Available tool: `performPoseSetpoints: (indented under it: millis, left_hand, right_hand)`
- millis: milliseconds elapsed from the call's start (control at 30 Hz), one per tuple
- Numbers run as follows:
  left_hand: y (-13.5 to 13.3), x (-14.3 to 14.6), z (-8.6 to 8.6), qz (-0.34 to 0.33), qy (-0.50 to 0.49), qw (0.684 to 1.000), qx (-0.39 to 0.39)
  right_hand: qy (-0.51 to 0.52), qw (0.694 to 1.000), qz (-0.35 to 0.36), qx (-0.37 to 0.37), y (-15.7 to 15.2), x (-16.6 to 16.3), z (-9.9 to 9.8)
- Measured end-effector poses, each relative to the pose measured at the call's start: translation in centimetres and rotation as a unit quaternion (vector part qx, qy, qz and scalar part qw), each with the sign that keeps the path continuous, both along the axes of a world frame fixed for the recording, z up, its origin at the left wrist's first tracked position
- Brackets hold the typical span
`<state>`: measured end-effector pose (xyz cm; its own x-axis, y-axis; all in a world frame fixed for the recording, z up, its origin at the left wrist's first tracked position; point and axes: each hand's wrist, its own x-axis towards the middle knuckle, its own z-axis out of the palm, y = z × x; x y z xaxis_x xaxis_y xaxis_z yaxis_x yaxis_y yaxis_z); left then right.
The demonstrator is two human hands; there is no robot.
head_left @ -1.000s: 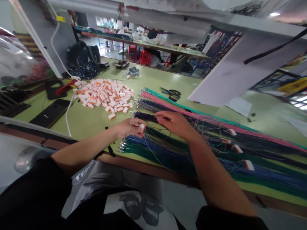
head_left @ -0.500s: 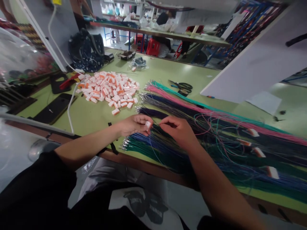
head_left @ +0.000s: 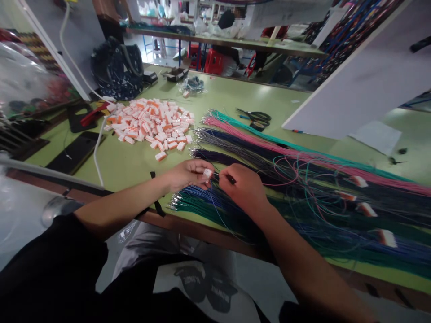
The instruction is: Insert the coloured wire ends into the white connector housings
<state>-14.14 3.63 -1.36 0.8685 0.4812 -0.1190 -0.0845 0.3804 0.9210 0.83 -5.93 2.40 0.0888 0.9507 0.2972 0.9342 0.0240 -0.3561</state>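
My left hand (head_left: 186, 174) is closed on a small white connector (head_left: 207, 172) over the near ends of the wire bundles. My right hand (head_left: 244, 187) is pinched on a thin dark wire right beside that connector, its tip at the connector's side. Under both hands lie long bundles of wires (head_left: 303, 179) in teal, pink, purple, blue and green, fanned out to the right across the green table (head_left: 131, 166). A pile of white and orange connectors (head_left: 151, 123) lies to the left, beyond my left hand.
Scissors (head_left: 256, 118) lie past the wire ends. A dark bag (head_left: 116, 67), a black phone (head_left: 74, 152) and a white cable (head_left: 96, 152) are at the left. A white board (head_left: 357, 85) leans at the right. Several finished connectors (head_left: 363, 208) sit among the wires. Another person sits at a far table.
My right hand has come down from above the purple wires and closed in on the connector in my left hand. The view has shifted slightly; the left hand has stayed in place.
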Motion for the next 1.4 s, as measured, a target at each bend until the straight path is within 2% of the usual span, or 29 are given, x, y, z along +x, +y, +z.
performPoseSetpoints:
  millis: [133, 267, 600, 867, 1000, 1200, 1400]
  left_hand:
    - [-0.4, 0.1, 0.5, 0.02, 0.016, 0.998, 0.062]
    - [-0.8, 0.2, 0.6, 0.042, 0.011, 0.994, 0.102]
    - [-1.5, 0.3, 0.4, 0.077, -0.008, 0.989, 0.129]
    - [-1.7, 0.0, 0.5, 0.07, 0.005, 0.987, 0.144]
    - [-1.8, 0.0, 0.4, 0.066, 0.016, 0.988, 0.136]
    - [-1.5, 0.4, 0.1, 0.073, 0.017, 0.994, 0.077]
    - [-1.6, 0.5, -0.1, 0.08, 0.018, 0.995, 0.062]
  right_hand:
    - [-0.015, 0.999, -0.023, -0.028, -0.1, -0.2, 0.2]
    - [0.0, 1.0, -0.015, -0.021, -0.1, -0.1, 0.0]
    - [0.023, 1.0, -0.007, -0.005, 0.1, -0.4, -0.6]
    - [0.027, 1.0, 0.006, -0.002, 0.1, -0.7, -1.2]
    - [0.035, 0.999, 0.005, -0.009, 0.2, -0.5, -1.1]
    - [0.12, 0.992, 0.02, -0.021, 0.3, 0.7, -0.4]
    - [0.118, 0.993, 0.012, -0.01, 0.3, 0.4, -0.5]
